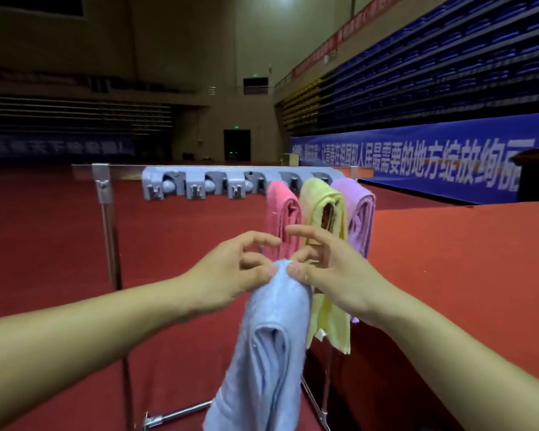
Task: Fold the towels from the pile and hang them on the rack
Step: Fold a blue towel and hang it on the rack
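Red gym floor point(44, 244) behind. Both the left hand point(231, 275) and right hand point(330, 269) pinched the blue towel point(271, 337) at its top fold, and it hung long-ways down. The rack point(199, 185) and its free clips sat up ahead, slightly left, closer to the left hand.

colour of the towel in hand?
Light blue towel, pinched at its top by both hands; head view.

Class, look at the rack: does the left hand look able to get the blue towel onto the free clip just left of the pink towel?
Probably yes. The left hand and right hand pinch the blue towel just below the rack, and nothing lies between them and the free clip beside the pink towel.
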Motion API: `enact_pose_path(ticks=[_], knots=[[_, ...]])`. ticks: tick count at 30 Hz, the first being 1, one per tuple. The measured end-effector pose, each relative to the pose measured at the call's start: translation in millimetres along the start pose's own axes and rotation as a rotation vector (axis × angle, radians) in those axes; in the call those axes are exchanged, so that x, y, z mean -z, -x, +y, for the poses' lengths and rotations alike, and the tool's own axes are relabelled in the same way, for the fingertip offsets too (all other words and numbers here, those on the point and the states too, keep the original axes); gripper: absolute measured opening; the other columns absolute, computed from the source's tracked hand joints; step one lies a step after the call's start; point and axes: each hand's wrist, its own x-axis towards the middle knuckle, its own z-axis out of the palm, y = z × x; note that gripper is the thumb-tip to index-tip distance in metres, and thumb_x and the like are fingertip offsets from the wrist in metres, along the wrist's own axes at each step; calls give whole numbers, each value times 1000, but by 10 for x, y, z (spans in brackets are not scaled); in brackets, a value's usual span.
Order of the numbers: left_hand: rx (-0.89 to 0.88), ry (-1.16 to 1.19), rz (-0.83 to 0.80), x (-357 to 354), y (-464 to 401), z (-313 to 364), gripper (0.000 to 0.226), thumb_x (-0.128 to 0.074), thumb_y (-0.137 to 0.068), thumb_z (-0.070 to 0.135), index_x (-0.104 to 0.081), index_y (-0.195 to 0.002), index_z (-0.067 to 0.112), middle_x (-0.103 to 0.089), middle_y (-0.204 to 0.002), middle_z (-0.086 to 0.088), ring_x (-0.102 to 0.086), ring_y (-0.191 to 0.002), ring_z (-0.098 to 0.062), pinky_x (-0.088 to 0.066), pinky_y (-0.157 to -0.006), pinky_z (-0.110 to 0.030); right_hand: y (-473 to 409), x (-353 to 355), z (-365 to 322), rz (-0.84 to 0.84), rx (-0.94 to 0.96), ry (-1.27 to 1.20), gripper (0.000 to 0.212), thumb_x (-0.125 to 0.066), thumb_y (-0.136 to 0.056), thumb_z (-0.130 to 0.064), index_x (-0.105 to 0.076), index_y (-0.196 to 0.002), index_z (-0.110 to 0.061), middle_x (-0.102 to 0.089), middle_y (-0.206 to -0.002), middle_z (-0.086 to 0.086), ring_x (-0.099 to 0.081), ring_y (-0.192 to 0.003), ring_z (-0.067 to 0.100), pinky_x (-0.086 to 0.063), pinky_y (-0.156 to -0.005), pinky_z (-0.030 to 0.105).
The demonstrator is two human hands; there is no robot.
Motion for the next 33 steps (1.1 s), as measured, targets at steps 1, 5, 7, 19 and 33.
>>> enact_pose_path(ticks=[1, 5, 7, 19, 33], knots=[[-2, -36, 20, 91, 9, 5, 34, -62, -92, 1, -54, -119, 22, -67, -76, 4, -53, -68, -9, -42, -67, -25, -71, -40, -23, -3, 9, 16, 54, -70, -88, -7, -50, -134, -26, -66, -75, -10, -59, -71, 2, -46, -68, 19], [18, -134, 6, 337, -97, 89, 30, -65, -93, 14, -55, -118, 27, -69, -74, 6, -57, -69, -3, -44, -69, -21, -328, -45, -122, 4, 28, 111, 54, -71, -89, -13, -49, -136, -27, -69, -77, -10, -63, -76, 1, -46, -76, 21], [18, -141, -9, 398, -206, 136, 28, -64, -94, 17, -56, -119, 27, -67, -74, 6, -56, -68, -3, -44, -68, -19, -452, 17, -150, 22, 23, 109, 51, -71, -89, -14, -50, -134, -28, -69, -78, -9, -63, -77, 4, -47, -77, 26], [-115, -180, 207, 658, -1072, 586, 29, -61, -94, 9, -56, -122, 16, -58, -52, 19, -47, -42, 4, -37, -45, -10, -1323, 504, -465, 147, -41, -21, 42, -65, -93, -13, -53, -132, -19, -65, -94, 5, -63, -86, 15, -49, -68, 24], [41, -550, 71, 773, -1732, 370, 31, -57, -94, 20, -51, -124, 23, -57, -62, 8, -44, -38, -10, -35, -41, -19, -1974, 833, -191, 98, -106, 294, 46, -68, -92, -16, -53, -136, -16, -70, -106, 9, -66, -98, 20, -51, -94, 35]])
